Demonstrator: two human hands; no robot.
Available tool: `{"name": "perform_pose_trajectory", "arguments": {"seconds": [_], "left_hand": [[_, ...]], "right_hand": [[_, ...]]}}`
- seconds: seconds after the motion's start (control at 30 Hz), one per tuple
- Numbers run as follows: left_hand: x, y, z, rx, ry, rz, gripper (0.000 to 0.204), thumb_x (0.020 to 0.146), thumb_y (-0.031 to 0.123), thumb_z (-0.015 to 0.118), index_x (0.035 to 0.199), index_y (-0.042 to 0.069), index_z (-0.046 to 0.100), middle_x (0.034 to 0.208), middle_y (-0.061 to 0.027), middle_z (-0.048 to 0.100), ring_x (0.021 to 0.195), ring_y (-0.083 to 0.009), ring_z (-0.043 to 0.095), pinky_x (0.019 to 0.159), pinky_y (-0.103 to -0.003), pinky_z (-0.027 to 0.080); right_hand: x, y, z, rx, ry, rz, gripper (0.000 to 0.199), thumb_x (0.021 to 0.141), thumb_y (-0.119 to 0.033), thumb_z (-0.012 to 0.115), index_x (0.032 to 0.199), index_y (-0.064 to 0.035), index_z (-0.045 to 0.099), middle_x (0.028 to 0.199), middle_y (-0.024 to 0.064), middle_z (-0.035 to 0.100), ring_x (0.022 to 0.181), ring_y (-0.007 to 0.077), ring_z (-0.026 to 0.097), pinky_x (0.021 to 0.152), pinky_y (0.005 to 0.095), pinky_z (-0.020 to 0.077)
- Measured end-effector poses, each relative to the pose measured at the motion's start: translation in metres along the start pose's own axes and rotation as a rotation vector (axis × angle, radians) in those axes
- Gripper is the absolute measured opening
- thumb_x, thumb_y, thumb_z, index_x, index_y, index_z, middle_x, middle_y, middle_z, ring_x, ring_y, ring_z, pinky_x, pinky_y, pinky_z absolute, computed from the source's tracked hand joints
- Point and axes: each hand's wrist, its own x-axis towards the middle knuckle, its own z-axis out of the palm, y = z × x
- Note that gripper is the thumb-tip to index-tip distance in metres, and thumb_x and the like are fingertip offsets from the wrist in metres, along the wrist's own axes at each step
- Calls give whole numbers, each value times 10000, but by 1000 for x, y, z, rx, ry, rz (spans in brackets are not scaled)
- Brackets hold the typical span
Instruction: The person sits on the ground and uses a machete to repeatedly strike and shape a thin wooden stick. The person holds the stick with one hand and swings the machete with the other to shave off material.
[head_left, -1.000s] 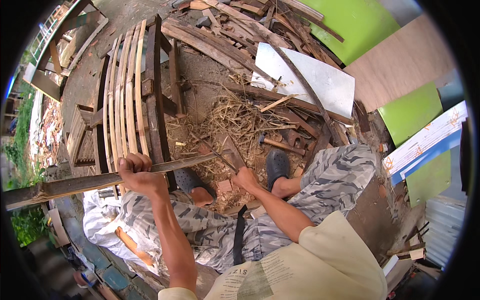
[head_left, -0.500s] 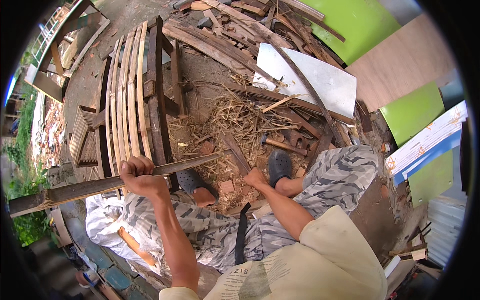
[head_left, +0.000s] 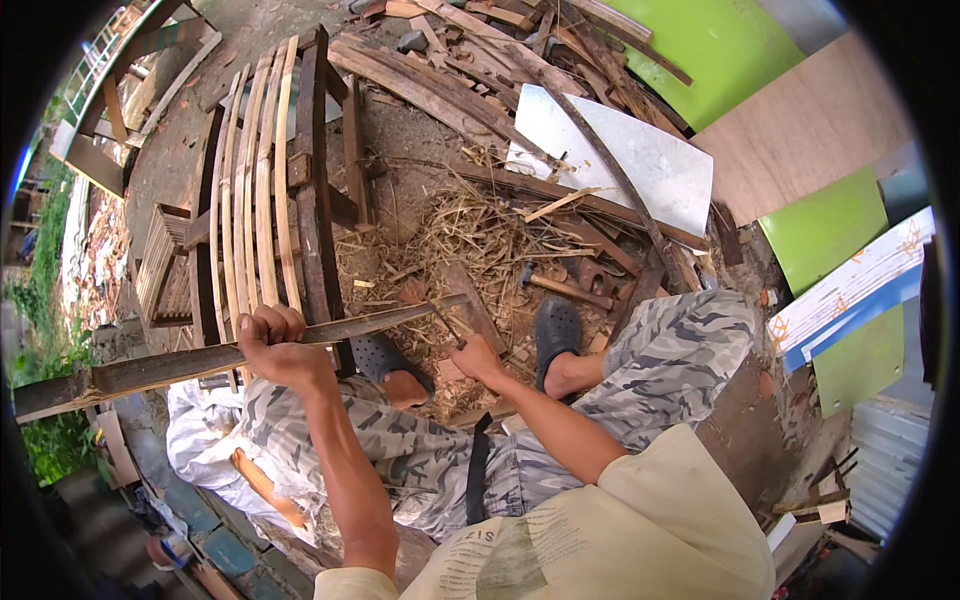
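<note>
shifted left since previous frame: right hand (head_left: 478, 358), clenched on thin-bladed tool (head_left: 445, 323), now close to right tip of bamboo strip (head_left: 170, 366). grasped near mid-length in left hand (head_left: 280, 345), extending leftward. apparently part-worked: tapered at right, dark and rough toward left; remaining amount impossible to judge. underfoot: earth ground (head_left: 395, 150) strewn with shavings (head_left: 470, 235); hammer (head_left: 570, 289) just beyond right clog (head_left: 557, 330). outdoors: slatted bench (head_left: 263, 200) at far left, green panel (head_left: 690, 45) at far right.

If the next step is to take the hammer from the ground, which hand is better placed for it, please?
Probably the right hand: it is nearer the hammer, though it holds a thin dark tool. The left hand is farther away, gripping the long strip.
</note>
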Motion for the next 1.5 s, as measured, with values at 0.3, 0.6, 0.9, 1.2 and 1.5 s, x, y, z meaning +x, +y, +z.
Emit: {"name": "perform_pose_trajectory", "arguments": {"seconds": [0.3,0.6,0.9,1.2,1.5], "left_hand": [[-4,1,1,-12,-9,6,357,956,233,327,635,139,201,545,14,178,477,-100,164,448,-280,145],[1,0,-12,-42,-16,12,337,943,236,344,649,147,206,539,21,175,469,-94,157,441,-280,144],[0,1,-8,-55,-2,2,353,938,261,361,640,146,210,536,20,178,466,-97,162,442,-277,150],[-9,0,4,45,23,39,354,942,270,359,654,147,193,547,19,174,469,-97,166,441,-273,152],[-19,2,12,49,24,59,350,922,264,373,642,166,187,558,27,177,480,-97,171,454,-280,150]], "right_hand": [[-33,-69,-22,-24,-47,-271,302,797,-250,641,848,46,670,708,268,641,709,440,649,681,476,526],[-23,-48,-11,-51,-1,-222,301,801,-244,637,813,53,682,629,245,622,643,392,657,634,480,505],[26,21,1,-82,7,42,341,801,-252,638,762,86,655,646,290,615,684,412,667,656,492,511],[23,32,2,-23,-32,137,338,800,-255,650,850,78,677,711,266,655,683,390,677,640,439,533],[11,-7,-15,12,-106,-14,355,782,-262,636,945,50,676,823,312,640,822,439,651,752,474,511]]}}
